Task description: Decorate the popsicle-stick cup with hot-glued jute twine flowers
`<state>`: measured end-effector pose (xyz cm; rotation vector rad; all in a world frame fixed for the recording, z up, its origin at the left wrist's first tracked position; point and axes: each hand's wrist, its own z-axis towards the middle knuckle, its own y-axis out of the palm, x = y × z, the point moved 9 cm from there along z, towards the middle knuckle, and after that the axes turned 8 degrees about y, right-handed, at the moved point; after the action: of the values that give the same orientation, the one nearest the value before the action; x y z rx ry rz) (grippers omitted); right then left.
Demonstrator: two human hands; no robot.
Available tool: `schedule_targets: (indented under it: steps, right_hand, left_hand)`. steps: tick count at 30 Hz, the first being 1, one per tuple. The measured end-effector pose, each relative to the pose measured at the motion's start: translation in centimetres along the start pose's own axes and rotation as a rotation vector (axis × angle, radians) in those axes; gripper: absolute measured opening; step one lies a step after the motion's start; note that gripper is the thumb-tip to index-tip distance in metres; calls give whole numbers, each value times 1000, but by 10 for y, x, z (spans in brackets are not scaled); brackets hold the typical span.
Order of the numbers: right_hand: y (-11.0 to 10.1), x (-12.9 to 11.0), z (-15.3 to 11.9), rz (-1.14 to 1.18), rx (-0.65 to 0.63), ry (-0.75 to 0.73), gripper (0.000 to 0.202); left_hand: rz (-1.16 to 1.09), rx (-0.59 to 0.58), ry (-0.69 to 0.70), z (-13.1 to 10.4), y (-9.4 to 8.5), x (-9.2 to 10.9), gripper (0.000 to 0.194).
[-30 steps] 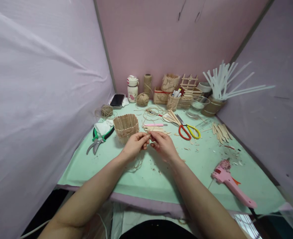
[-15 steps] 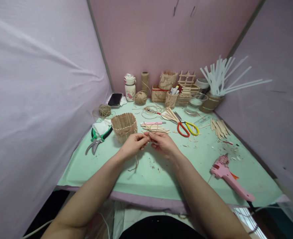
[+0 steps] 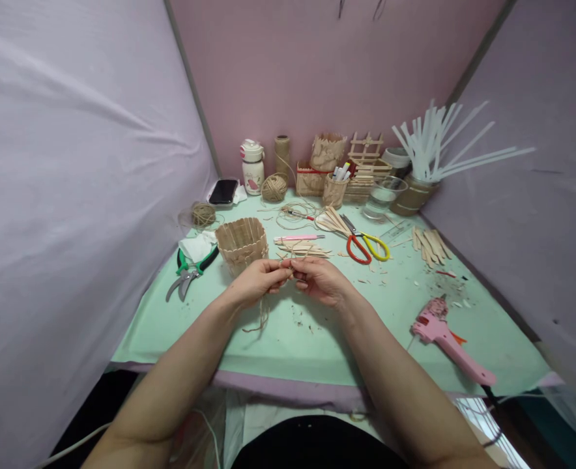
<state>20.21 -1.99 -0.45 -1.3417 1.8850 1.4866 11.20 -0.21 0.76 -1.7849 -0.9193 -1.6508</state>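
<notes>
Thin twine (image 3: 262, 319) is pinched in the closed fingertips of left hand (image 3: 257, 282) and right hand (image 3: 321, 280), mostly hidden there, and the basket (image 3: 242, 253) behind the left is partly covered

Thin tan twine (image 3: 264, 314), slack, trailing downward

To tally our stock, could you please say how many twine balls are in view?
2: one ball before the spool, another ball beyond the pruners. More may be hidden.
</notes>
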Motion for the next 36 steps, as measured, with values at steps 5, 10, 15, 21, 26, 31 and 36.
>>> schedule_targets:
  steps: [5, 10, 15, 21, 26, 31, 36]
  right_hand:
    - [1, -6, -2, 15, -7, -40, 38]
    - [-1, -8, -2, -6, 27, -83, 41]
    - [-2, -7, -3, 17, 42, -71, 40]
    - [1, -4, -4, 14, 9, -42, 45]
    - [7, -5, -4, 7, -25, -48, 46]
    - [6, -6, -5, -8, -11, -66, 48]
    - [0, -5, -3, 31, 27, -73, 48]
  left_hand:
    - [25, -7, 9, -1, 1, 2, 38]
    - [12, -38, 32, -1, 3, 3, 36]
    - [31, -56, 52, -2, 5, 5, 36]
    - [12, -87, 49, -5, 9, 8, 36]
    - [-9, -113, 56, -6, 12, 8, 35]
    - [35, -85, 81, -4, 9, 7, 31]
    - [0, -87, 55, -5, 8, 5, 36]
